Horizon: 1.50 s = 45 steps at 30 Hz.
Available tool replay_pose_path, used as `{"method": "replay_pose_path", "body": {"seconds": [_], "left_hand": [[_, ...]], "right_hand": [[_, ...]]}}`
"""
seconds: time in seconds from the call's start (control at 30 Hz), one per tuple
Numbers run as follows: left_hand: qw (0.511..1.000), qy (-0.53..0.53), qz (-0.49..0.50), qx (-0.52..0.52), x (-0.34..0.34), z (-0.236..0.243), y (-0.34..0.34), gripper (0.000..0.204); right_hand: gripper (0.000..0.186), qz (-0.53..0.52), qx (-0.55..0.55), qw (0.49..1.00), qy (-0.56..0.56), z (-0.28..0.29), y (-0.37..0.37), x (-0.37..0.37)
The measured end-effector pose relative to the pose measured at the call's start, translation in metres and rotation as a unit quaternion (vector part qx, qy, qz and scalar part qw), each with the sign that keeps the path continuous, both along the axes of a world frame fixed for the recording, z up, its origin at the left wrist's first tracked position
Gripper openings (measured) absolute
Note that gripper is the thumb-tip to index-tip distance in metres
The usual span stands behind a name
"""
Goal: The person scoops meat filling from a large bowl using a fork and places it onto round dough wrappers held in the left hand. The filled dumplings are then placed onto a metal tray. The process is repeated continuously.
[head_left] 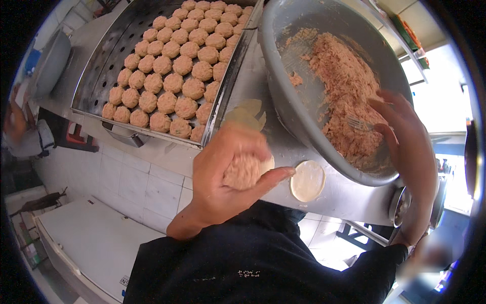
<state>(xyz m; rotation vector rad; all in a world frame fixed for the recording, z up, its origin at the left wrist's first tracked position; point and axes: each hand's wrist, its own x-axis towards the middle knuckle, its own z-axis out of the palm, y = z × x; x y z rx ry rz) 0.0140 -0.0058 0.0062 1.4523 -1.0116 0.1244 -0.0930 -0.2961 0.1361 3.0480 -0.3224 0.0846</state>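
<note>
A: What was over on the left?
B: A perforated metal tray (96, 76), mostly covered in rows of siu mai-style dumplings (173, 82). Plenty were packed tight, so imo they could've stuck together.
A: And the hands?
B: Left hand (209, 172) was curled around a lump of meat filling (242, 173), near the tray's closest corner. Squeeze too hard and I'd bet on it oozing out.
A: Anything on the desk (349, 201)?
B: What looked like pale wrappers (251, 107) past that hand, plus one round wrapper (308, 181) lying flat. If that dried out, it might've cracked.
A: Then the big grey basin (284, 96)?
B: Mound of minced meat (344, 76) inside, fork (358, 123) tines resting in it. Right hand (406, 129) was right there, fingers bent, but I couldn't tell if it gripped the handle. Loose grip, and the fork could've slipped into the mix.
</note>
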Motion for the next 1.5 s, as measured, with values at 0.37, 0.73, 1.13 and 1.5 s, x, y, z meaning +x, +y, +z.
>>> {"method": "replay_pose_path", "body": {"seconds": [0.37, 0.73, 1.13, 1.5], "left_hand": [[0.965, 0.134, -0.02, -0.227, -0.004, -0.01, -0.007, 0.163], [0.946, -0.081, -0.163, 0.267, -0.026, -0.048, 0.028, 0.044], [0.957, -0.13, -0.119, 0.231, -0.019, -0.056, 0.043, 0.041], [0.951, -0.099, -0.13, 0.263, -0.024, -0.05, 0.042, 0.034]], "right_hand": [[0.043, 0.511, 0.265, 0.817, 0.003, 0.005, 0.117, 0.112], [0.037, 0.435, 0.145, 0.876, 0.148, -0.004, 0.119, 0.399], [0.037, 0.344, 0.001, 0.936, 0.08, -0.101, 0.14, 0.518], [0.062, 0.302, -0.153, 0.936, 0.096, -0.117, 0.17, 0.509]]}}
